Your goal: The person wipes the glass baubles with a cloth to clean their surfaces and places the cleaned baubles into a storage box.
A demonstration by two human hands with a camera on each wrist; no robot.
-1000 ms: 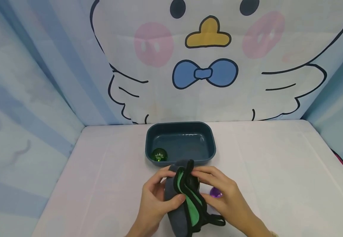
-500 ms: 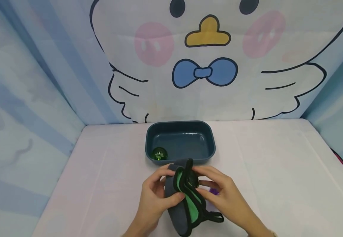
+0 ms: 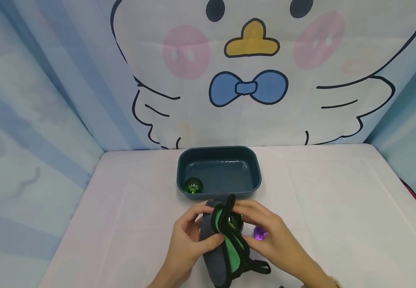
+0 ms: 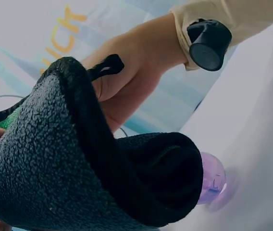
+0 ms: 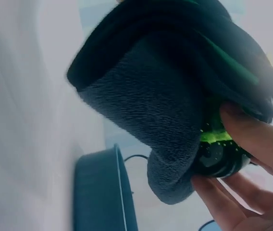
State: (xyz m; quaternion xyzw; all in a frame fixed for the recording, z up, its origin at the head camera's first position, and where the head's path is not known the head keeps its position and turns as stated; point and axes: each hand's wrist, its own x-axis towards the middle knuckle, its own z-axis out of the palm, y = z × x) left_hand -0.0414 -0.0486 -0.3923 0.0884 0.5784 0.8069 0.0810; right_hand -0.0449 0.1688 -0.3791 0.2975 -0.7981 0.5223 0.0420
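Note:
My left hand (image 3: 185, 244) grips a folded grey cloth (image 3: 213, 256) with green inner faces, black edging and a black loop, its thumb pressing on the near side. Against the cloth's right side, my right hand (image 3: 276, 236) holds a dark green see-through ball (image 5: 218, 156), thumb on one side and fingers on the other. Pale specks dot the ball, and the cloth covers part of it. A purple see-through ball (image 3: 260, 233) lies on the table, partly behind the right hand; in the left wrist view this purple ball (image 4: 212, 178) shows beyond the cloth.
Just past the hands stands a dark teal tray (image 3: 258, 176), with a green see-through ball (image 3: 194, 185) in its near left corner. A white cloth covers the table (image 3: 337, 208). Printed curtains (image 3: 150, 60) hang behind and at both sides.
The right fingers have shifted a little on the green ball, which shows more beside the cloth now. Left hand and cloth stay nearly in place. The purple ball was more hidden half a second ago.

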